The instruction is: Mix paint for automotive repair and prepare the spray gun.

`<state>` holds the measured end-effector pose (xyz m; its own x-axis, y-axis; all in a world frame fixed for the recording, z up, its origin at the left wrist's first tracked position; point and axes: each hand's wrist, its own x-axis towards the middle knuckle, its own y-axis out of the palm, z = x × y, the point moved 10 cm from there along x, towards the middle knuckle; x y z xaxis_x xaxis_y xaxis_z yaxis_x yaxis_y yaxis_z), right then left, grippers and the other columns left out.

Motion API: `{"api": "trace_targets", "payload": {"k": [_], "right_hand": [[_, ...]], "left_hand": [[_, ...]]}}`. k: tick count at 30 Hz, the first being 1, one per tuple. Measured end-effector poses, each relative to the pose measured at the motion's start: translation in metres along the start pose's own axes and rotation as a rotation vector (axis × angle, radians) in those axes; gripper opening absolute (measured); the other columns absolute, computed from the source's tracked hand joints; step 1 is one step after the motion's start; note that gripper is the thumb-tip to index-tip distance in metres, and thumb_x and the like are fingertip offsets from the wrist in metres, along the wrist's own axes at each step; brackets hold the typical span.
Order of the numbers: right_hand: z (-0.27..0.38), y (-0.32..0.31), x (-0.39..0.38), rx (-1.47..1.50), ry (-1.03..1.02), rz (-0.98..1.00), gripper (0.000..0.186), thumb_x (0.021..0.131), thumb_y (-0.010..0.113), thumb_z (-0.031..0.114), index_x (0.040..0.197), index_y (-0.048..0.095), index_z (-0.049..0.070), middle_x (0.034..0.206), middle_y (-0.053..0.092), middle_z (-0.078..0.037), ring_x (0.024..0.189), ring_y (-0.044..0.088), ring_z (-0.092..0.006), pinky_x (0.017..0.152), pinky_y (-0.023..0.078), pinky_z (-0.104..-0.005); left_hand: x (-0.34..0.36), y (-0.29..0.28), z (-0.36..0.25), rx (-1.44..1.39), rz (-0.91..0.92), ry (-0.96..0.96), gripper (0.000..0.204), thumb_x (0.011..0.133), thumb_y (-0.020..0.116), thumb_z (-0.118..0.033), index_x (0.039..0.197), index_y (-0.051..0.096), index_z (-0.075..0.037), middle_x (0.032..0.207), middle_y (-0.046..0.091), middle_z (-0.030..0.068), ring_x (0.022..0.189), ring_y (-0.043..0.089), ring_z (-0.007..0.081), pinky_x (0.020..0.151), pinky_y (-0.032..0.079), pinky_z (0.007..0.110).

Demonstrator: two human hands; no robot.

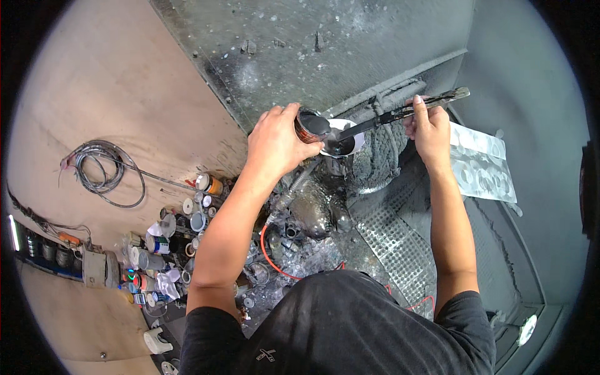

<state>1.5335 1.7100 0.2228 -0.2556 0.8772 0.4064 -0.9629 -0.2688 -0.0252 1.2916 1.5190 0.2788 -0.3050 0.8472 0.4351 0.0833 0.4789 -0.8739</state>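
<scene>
My left hand (278,139) is wrapped round a small paint can (310,128), tilted to the right, with dark grey paint in its mouth. Just right of that lip is a white paper strainer (354,130), wet and dark inside, over a dark metal cup (337,165). A long, paint-crusted stirring stick (400,115) is gripped in my right hand (430,128). Its dark flat end reaches down to the left, over the strainer beside the can. Whether the stick touches the can is hard to tell.
Below the cup, a metal fitting (289,199) leads to a red hose (267,253). Many cans and bottles (150,259) crowd the left side. A coiled hose (103,172) lies farther left. At right hangs a sheet with pale round marks (481,162); a perforated metal plate (400,231) lies below.
</scene>
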Motion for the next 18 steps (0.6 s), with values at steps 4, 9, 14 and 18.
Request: {"api": "trace_targets", "payload": {"k": [4,9,14,18], "right_hand": [[0.007,0.003,-0.004,-0.069,-0.015,-0.015,0.04,0.108,0.056,0.033,0.096,0.07,-0.002,0.064,0.066,-0.007,0.052,0.062,-0.0123,0.051,0.048,-0.0288],[0.006,0.001,-0.005,-0.084,-0.019,-0.007,0.041,0.108,0.056,0.034,0.096,0.07,-0.002,0.064,0.067,-0.007,0.053,0.062,-0.0124,0.052,0.048,-0.0289],[0.005,0.0,-0.006,-0.128,-0.013,-0.017,0.041,0.107,0.056,0.034,0.096,0.071,-0.002,0.064,0.067,-0.006,0.053,0.062,-0.0121,0.052,0.048,-0.0289],[0.003,0.002,-0.007,-0.125,-0.016,-0.018,0.041,0.107,0.056,0.034,0.095,0.071,-0.002,0.064,0.067,-0.006,0.053,0.062,-0.012,0.052,0.048,-0.0289]], "left_hand": [[-0.001,0.003,-0.003,0.046,-0.007,0.028,0.073,0.062,0.091,-0.035,0.123,0.065,-0.003,0.109,0.067,0.0189,0.11,0.065,0.0382,0.092,0.055,0.049],[0.001,0.005,-0.005,0.065,0.022,0.027,0.066,0.062,0.09,-0.035,0.114,0.066,-0.003,0.105,0.067,0.0186,0.108,0.065,0.0383,0.091,0.055,0.049],[0.004,0.001,-0.012,0.079,0.046,0.022,0.059,0.063,0.09,-0.034,0.106,0.066,-0.002,0.101,0.068,0.0182,0.106,0.066,0.0387,0.089,0.055,0.05],[0.009,-0.002,-0.014,0.083,0.05,0.019,0.056,0.064,0.089,-0.035,0.103,0.066,-0.003,0.1,0.068,0.0188,0.105,0.066,0.0396,0.088,0.056,0.051]]}}
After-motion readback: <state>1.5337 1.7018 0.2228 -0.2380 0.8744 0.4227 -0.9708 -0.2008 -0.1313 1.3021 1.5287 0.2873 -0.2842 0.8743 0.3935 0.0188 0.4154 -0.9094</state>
